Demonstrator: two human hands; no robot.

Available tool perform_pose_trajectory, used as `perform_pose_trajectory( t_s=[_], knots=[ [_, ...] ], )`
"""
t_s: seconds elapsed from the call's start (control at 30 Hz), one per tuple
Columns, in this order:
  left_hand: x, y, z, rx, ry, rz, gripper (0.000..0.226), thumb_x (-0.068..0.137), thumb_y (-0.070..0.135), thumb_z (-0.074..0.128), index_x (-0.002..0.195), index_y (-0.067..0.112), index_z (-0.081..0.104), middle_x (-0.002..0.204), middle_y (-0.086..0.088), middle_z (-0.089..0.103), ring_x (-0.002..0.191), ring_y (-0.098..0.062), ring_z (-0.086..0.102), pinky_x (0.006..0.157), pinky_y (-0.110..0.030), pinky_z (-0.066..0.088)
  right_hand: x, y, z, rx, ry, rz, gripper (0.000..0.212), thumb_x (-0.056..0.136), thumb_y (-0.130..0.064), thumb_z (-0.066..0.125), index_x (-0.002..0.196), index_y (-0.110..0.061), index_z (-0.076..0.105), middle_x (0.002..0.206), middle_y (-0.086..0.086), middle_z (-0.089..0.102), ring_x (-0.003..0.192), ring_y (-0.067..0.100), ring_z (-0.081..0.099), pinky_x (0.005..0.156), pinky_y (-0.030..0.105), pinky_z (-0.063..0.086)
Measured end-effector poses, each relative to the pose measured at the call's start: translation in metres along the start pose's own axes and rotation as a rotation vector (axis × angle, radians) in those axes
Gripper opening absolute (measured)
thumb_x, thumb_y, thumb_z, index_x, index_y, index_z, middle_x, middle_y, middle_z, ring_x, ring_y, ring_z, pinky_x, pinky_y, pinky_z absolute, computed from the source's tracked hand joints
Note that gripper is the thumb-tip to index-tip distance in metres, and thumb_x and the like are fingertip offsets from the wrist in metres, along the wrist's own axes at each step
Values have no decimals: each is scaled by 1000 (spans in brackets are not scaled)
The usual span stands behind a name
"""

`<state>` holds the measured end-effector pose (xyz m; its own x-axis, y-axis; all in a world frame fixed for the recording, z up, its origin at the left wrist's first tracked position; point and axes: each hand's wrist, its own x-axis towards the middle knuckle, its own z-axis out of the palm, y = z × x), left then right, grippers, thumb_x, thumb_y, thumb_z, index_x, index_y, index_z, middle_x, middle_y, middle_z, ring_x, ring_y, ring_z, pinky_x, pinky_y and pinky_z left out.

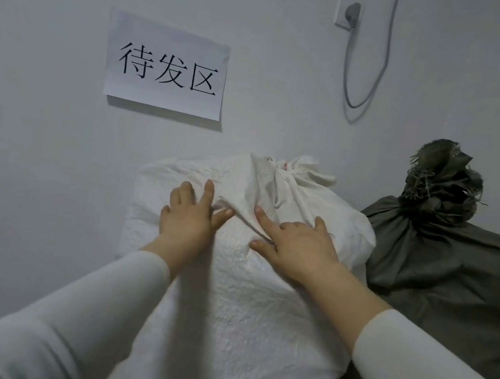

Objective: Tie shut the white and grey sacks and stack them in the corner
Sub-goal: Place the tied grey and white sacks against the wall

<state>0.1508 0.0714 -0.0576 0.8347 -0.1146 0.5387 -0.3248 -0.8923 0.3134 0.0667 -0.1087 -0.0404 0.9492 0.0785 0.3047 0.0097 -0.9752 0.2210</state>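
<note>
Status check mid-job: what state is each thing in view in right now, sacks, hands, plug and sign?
white sack: tied shut at the top, standing against the wall.
grey sack: tied shut at the top, right of the white sack.
left hand: open, flat on the white sack.
right hand: open, fingers spread on the white sack.
plug: in the socket.
sign: stuck on the wall.

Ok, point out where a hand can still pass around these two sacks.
Free: left of the white sack, along the bare wall; and over the grey sack, right of its knot. Crowded: no gap shows between the sacks, and the left hand and right hand cover the white sack's top.
</note>
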Motion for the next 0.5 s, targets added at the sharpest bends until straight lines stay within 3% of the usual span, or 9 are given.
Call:
perform_pose_trajectory(
  t_s=[0.07,0.2,0.3,0.37,0.43,0.5],
  knots=[
    [2,8,9,0,35,1,76,87,68,24,148,27,8,149,-17,18,137,-34,18,108,-52,27,16,6,-1,-15,-41,30,68,84,-73,9,145,-44,-5,129,7,56,123,28,46,113,58,8],
    [-5,-2,17,-50,-139,36,97,65,88,15,144,40,-16,156,-12,-19,144,-30,-18,114,-56,-3,29,5,-4,-83,-84,58,79,79,-78,6,147,-37,7,140,7,48,129,28,42,115,55,6],
    [4,-12,17,-54,-185,48,98,61,90,11,141,44,-23,154,-13,-26,142,-29,-24,114,-57,-8,18,-12,1,47,86,-65,73,89,-67,20,148,-31,-1,156,2,21,128,28,45,112,46,22],
    [12,-10,20,-50,-197,68,95,65,89,14,140,45,-24,153,-13,-29,141,-29,-27,112,-57,-10,11,-22,8,64,97,-106,72,91,-63,23,148,-32,-9,160,0,2,125,28,47,103,40,34],
    [11,-7,25,-61,-180,92,92,69,87,17,140,45,-23,152,-12,-30,140,-27,-30,111,-56,-14,7,-29,19,12,80,-49,71,94,-59,20,147,-28,-14,159,5,-5,125,29,47,100,38,36],
    [1,-10,32,-63,-166,126,88,73,84,18,140,45,-23,151,-11,-33,138,-25,-33,111,-54,-16,3,-36,30,-8,67,-9,72,95,-55,20,147,-22,-17,159,11,-6,131,28,39,107,38,28]
  ],
)
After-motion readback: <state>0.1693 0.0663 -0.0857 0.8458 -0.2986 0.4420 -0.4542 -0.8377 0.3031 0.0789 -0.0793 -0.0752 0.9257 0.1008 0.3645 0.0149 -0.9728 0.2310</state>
